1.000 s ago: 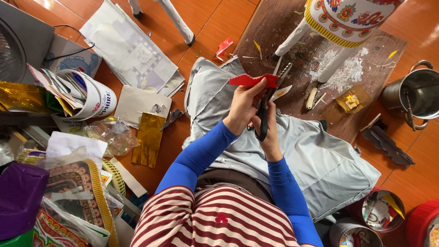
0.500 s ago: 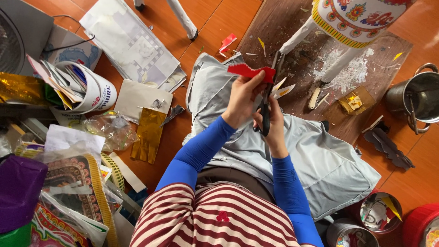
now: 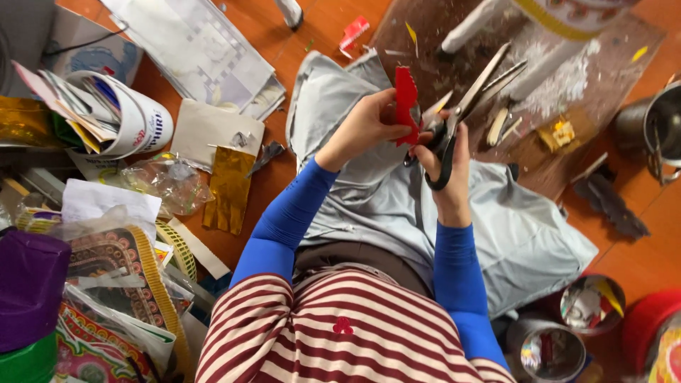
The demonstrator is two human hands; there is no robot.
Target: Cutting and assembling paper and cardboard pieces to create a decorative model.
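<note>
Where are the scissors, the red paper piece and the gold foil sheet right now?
scissors [image 3: 474, 92], head view, on the blades just above the pivot.
red paper piece [image 3: 406, 103], head view, on the middle of the strip.
gold foil sheet [image 3: 230, 188], head view, on the centre of the sheet on the floor.

The red piece [image 3: 406, 105] looks like thin matt paper, its edge notched. The scissors [image 3: 464, 110] have bright, smooth metal blades and glossy black plastic handles. Beneath them spreads a grey cloth [image 3: 369, 191] — soft, matt, creased. The floor [image 3: 255, 195] is smooth, glossy orange-brown, while the brown board [image 3: 603, 106] looks rough and dull, smeared with white residue. A gold strip [image 3: 230, 188] shines like crinkled foil, and a clear plastic bag [image 3: 167, 181] beside it glints. The pot [image 3: 656, 128] is polished metal. The sleeves [image 3: 287, 216] are smooth blue stretch fabric — the striped garment [image 3: 340, 333] reads as knitted cotton.
</note>
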